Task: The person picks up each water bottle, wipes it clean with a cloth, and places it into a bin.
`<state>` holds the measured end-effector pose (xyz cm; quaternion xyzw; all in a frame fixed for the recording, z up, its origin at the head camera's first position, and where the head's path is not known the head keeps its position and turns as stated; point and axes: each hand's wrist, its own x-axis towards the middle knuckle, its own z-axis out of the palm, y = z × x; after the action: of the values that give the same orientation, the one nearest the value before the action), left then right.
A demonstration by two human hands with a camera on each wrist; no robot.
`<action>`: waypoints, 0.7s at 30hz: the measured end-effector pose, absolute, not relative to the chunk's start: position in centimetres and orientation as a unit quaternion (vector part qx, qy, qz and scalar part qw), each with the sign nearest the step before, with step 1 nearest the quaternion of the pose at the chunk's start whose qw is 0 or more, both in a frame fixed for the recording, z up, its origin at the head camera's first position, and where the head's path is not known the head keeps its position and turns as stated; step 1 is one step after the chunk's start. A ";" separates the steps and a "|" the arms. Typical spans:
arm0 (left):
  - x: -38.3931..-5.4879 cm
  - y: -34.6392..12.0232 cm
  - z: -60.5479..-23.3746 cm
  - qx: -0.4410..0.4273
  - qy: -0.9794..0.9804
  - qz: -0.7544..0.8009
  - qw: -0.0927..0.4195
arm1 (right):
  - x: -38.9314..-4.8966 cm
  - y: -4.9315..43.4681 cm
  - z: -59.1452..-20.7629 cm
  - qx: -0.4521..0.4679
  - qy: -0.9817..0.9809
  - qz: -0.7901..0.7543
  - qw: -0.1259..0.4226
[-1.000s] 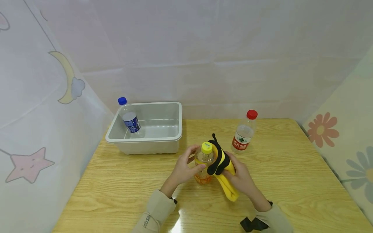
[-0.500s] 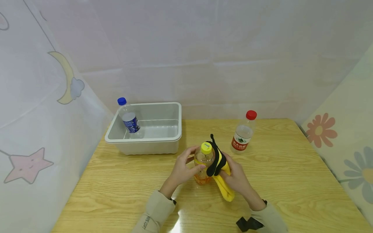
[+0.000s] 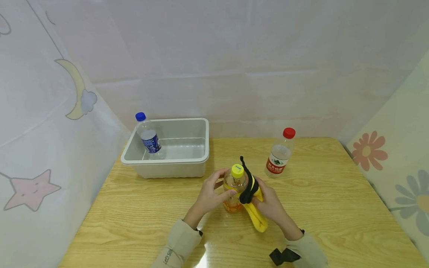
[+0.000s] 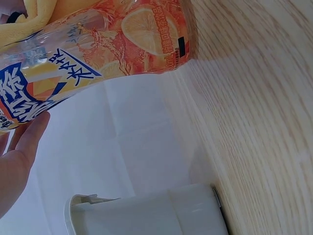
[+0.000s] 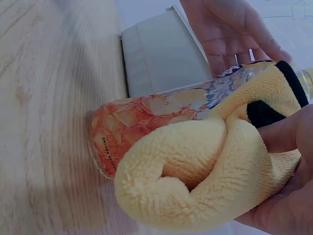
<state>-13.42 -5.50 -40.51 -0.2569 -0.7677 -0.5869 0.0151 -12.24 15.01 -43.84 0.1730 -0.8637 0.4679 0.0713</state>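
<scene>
Upright on the table stands a clear plastic bottle (image 3: 232, 204) with a yellow cap (image 3: 237, 171) and an orange-slice label (image 4: 146, 34). My left hand (image 3: 208, 194) holds its left side, thumb across the front and fingers behind. My right hand (image 3: 270, 204) grips a folded yellow plush cloth (image 3: 257, 217) with black bands and a thin black loop, its upper part against the bottle's right side. The right wrist view shows the cloth's rolled end (image 5: 230, 166) overlapping the bottle (image 5: 129, 122), with thumb and fingers around the cloth.
At the back left is a light grey plastic bin (image 3: 174, 169), holding a blue-capped bottle (image 3: 151, 143) that leans in its left corner. A red-capped water bottle (image 3: 278, 160) stands beyond my right hand. Printed cloth walls (image 3: 228, 74) enclose the wooden table (image 3: 335, 208).
My right hand has shifted slightly left with the cloth, whose banded part has turned and narrowed against the bottle. My left hand and the bottle stay in place.
</scene>
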 end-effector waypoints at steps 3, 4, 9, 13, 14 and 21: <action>-13.4 -5.5 -40.5 -0.256 -0.769 -0.586 0.015 | -12.3 14.9 -44.1 0.172 -0.863 0.469 0.070; -13.4 -5.5 -40.5 -0.255 -0.769 -0.586 0.015 | -12.3 14.9 -44.2 0.170 -0.863 0.471 0.068; -13.4 -5.5 -40.6 -0.258 -0.766 -0.588 0.024 | -12.4 14.8 -45.0 0.161 -0.858 0.483 0.062; -13.4 -5.4 -40.7 -0.255 -0.766 -0.590 0.027 | -12.4 14.8 -45.7 0.159 -0.852 0.495 0.059; -13.4 -5.4 -40.8 -0.254 -0.766 -0.590 0.027 | -12.4 14.7 -45.9 0.159 -0.851 0.496 0.058; -13.2 -5.4 -40.7 -0.251 -0.769 -0.587 0.032 | -12.4 14.6 -47.1 0.151 -0.850 0.501 0.054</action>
<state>-13.22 -5.39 -40.67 -0.2510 -0.7689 -0.5872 0.0318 -12.42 14.63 -47.08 0.1513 -0.8503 0.5012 0.0543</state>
